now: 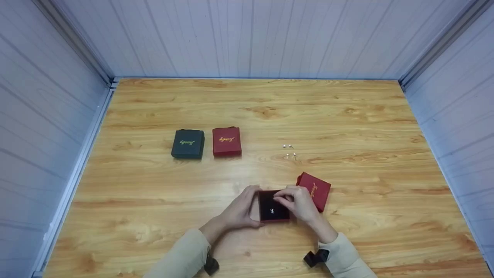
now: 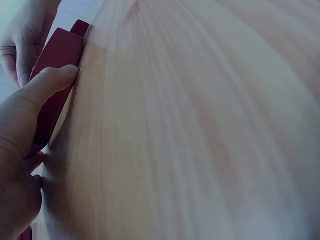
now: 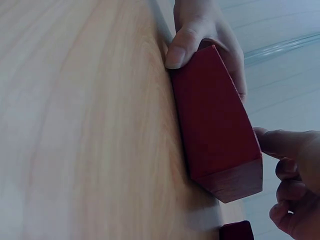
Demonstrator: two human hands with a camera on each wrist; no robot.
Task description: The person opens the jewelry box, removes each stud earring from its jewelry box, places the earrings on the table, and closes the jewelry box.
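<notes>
Near the front of the table, my left hand [image 1: 241, 208] grips an open red jewelry box [image 1: 274, 221] from its left side, thumb at the near edge and fingers round the far edge. Inside is a black insert [image 1: 266, 199] with a small, shiny star-like piece of jewelry [image 1: 272, 211] on it. Over the box's right half, my right hand [image 1: 299, 202] brings thumb and index fingertips together close above the insert; I cannot tell whether something small is between them. In the right wrist view the box's red side wall [image 3: 215, 120] stands between both hands.
A red lid [image 1: 318, 189] with gold lettering lies just right of the box, partly behind my right hand. Several small earrings [image 1: 290, 146] lie beyond it. Farther left are a dark green box [image 1: 188, 143] and a closed red box [image 1: 226, 141]. Panelled walls surround the table.
</notes>
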